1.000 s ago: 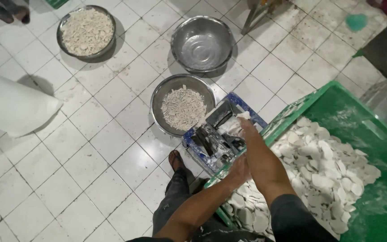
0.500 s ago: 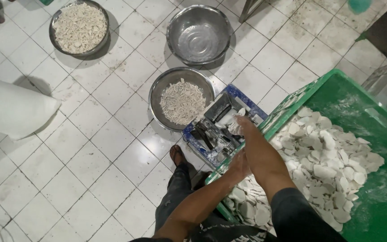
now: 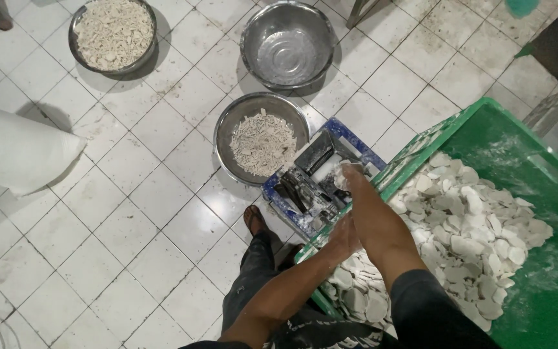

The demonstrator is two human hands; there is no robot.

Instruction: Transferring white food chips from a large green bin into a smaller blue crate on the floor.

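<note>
Head view. The right hand [image 3: 350,178], fingers closed on a pale disc [image 3: 340,176], presses it at the top of the blue cutter [image 3: 314,181], whose long axis runs from near left to far right. The left hand [image 3: 342,236] lies nearer, at the rim of the green crate [image 3: 518,136]; its grip is hidden by the right forearm. A bowl of cut strips [image 3: 263,139] sits just beyond the cutter on the floor.

Left hand [image 3: 343,236] partly hidden behind right forearm; green crate [image 3: 537,194] cut off at rt edge.
</note>
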